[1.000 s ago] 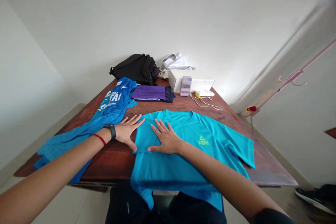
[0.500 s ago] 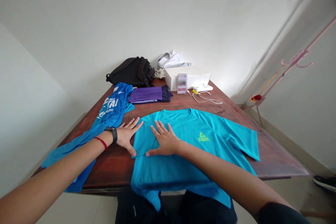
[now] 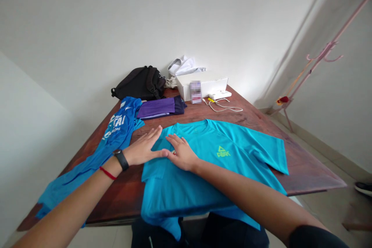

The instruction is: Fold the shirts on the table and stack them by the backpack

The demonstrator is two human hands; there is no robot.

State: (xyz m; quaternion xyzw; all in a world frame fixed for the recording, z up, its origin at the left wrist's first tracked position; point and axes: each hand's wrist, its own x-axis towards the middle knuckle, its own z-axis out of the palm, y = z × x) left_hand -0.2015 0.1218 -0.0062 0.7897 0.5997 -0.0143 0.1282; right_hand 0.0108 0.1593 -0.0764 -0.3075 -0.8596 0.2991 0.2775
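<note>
A turquoise T-shirt (image 3: 200,186) with a yellow-green chest logo lies spread on the wooden table, its hem hanging over the near edge. My left hand (image 3: 145,148), wearing a black wristband, is at the shirt's left shoulder with fingers stretched out and thumb pointing right. On the shirt's left chest rests my right hand (image 3: 182,153), fingers extended. The two thumbs meet or overlap. Neither hand grips the fabric. To the left lies a crumpled blue shirt (image 3: 119,124) with white lettering, partly behind my left forearm.
Folded purple clothing (image 3: 158,107) lies beyond the shirt, beside a black backpack (image 3: 138,83). A white box (image 3: 183,88), a small pixelated box (image 3: 195,92) and a white cable (image 3: 223,107) are at the back. A pink stand (image 3: 322,56) rises right of the wooden table (image 3: 116,205).
My left hand has moved right and turned, bringing its thumb to the right hand's thumb. My right hand stays on the shirt. The view has shifted slightly.
</note>
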